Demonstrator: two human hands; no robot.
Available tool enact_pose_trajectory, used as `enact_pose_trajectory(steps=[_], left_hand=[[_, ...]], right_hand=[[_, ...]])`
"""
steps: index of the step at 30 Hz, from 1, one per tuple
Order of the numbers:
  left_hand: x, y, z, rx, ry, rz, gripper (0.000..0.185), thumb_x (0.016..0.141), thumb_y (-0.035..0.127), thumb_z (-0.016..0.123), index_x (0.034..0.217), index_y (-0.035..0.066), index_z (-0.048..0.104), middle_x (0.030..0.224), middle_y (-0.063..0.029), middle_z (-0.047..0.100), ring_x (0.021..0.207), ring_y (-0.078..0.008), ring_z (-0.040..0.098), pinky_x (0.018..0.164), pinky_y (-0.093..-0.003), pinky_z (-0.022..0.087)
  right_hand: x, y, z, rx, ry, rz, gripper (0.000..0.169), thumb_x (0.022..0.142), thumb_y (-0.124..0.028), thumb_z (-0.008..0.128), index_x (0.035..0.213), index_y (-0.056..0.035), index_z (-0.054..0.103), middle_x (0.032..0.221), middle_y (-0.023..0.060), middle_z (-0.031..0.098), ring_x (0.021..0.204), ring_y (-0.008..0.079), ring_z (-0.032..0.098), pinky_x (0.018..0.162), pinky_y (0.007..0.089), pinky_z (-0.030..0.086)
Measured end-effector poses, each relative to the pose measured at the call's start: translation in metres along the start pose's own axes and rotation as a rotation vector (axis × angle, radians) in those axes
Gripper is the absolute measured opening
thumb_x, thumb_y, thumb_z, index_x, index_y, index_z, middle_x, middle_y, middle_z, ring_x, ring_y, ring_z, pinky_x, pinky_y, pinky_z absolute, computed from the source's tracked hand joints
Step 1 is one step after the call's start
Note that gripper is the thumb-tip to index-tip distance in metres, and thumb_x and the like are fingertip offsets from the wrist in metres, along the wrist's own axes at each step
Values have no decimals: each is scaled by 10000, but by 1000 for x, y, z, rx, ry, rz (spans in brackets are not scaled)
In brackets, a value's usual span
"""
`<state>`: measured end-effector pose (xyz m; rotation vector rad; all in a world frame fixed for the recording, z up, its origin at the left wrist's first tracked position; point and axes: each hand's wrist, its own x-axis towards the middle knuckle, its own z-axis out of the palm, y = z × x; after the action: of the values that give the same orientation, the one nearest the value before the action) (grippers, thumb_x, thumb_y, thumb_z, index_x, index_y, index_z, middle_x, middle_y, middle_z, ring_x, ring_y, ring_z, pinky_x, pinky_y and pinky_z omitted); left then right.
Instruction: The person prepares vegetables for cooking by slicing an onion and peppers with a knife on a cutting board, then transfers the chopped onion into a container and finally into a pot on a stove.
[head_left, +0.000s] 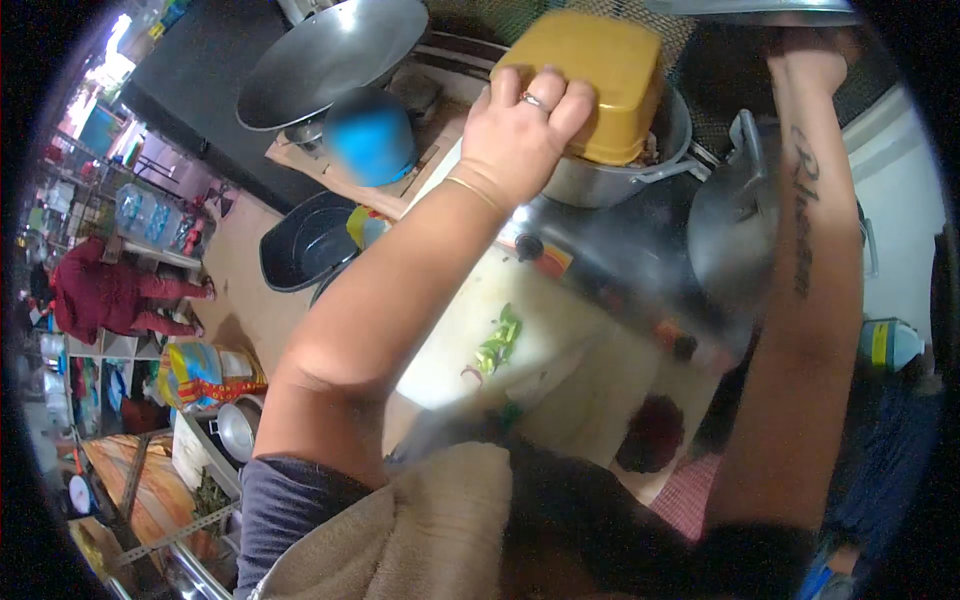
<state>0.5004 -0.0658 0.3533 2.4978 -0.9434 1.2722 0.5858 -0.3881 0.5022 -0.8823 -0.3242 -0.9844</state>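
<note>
My left hand (525, 131) grips the rim side of a yellow plastic tub (589, 75), which is tipped upside down over a metal pot (600, 186). Some dark food shows inside the pot beside the tub. At the top right, my right hand (814, 56) reaches up under the edge of a metal lid or basin (757, 9); its fingers are hidden in shadow, so its grip cannot be told. A lidded metal pot (724, 225) stands below, beside my right forearm. Sliced green vegetable (501, 341) lies on a white cutting board (442, 367) in front of me.
A large wok (330, 60) and a blue container (371, 139) stand at the upper left. Below them is a black basin (307, 240). A person in dark red (101, 292) is at the far left, near shelves. A capped plastic bottle (892, 343) stands at the right.
</note>
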Motion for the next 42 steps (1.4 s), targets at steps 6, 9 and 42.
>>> enact_pose_trajectory(steps=[6, 9, 42], left_hand=[[-14, -19, 6, 74, -223, 71, 485, 826, 200, 690, 1277, 178, 512, 1222, -82, 538, 1164, -331, 511, 801, -415, 564], [-14, -46, -11, -170, 129, -570, 627, 693, 155, 848, 1200, -13, 519, 1111, -161, 585, 1043, -325, 584, 747, -445, 561], [-375, 56, -321, -810, 630, -1865, 499, 926, 229, 733, 1284, 6, 466, 1076, -107, 618, 882, -176, 664, 651, -321, 599]], right_hand=[[11, 24, -7, -1135, -159, -349, 283, 918, -69, 654, 1183, 30, 658, 1069, 85, 705, 972, 252, 672, 847, 368, 552], [13, 49, -5, -723, -89, -251, 292, 911, -78, 651, 1186, 17, 676, 1031, 61, 736, 923, 216, 671, 856, 328, 535], [-61, 146, -58, -2125, -1252, -115, 433, 964, -195, 534, 1381, -86, 582, 1366, 259, 579, 1278, 408, 553, 1087, 486, 421]])
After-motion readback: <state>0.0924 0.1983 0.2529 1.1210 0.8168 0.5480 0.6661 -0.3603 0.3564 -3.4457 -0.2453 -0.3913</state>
